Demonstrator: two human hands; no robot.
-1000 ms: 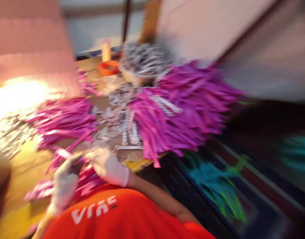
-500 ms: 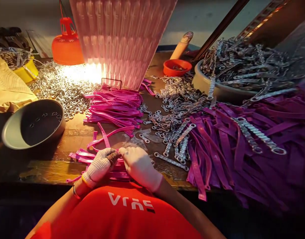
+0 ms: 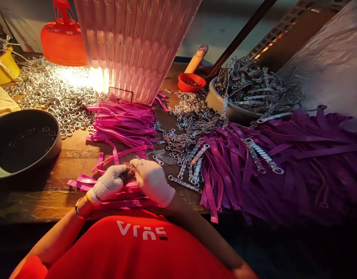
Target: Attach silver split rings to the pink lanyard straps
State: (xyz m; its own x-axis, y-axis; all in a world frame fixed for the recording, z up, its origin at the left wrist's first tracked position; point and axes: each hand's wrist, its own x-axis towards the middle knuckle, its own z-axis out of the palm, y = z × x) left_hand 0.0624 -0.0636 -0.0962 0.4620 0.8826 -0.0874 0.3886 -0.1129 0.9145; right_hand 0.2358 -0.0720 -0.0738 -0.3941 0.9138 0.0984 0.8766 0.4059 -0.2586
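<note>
My left hand (image 3: 108, 182), in a dotted white knit glove with a dark brown wrap on a finger, is closed in a pinch. A magenta strap (image 3: 115, 154) with a flat end runs up from behind it and seems held there. My right hand (image 3: 152, 180), in a plain white glove, meets it fingertip to fingertip. A bit of pink shows between the tips; whatever else the right fingers grip is hidden. Under both hands lie more magenta straps (image 3: 120, 204). Just beyond them is a neat stack of magenta straps (image 3: 123, 124).
Metal rings (image 3: 62, 104) are heaped under a red lamp (image 3: 63, 44). A dark bowl (image 3: 27, 143) with a few rings stands left. Rightward are silver chain links (image 3: 190, 120), a heaped grey tub (image 3: 233, 112), a red dish (image 3: 191, 82) and a purple strap pile (image 3: 268, 182).
The view has turned to the right, so the bench appears farther left. My hands stay pinched together over the straps, with only a slight shift of the fingers.
</note>
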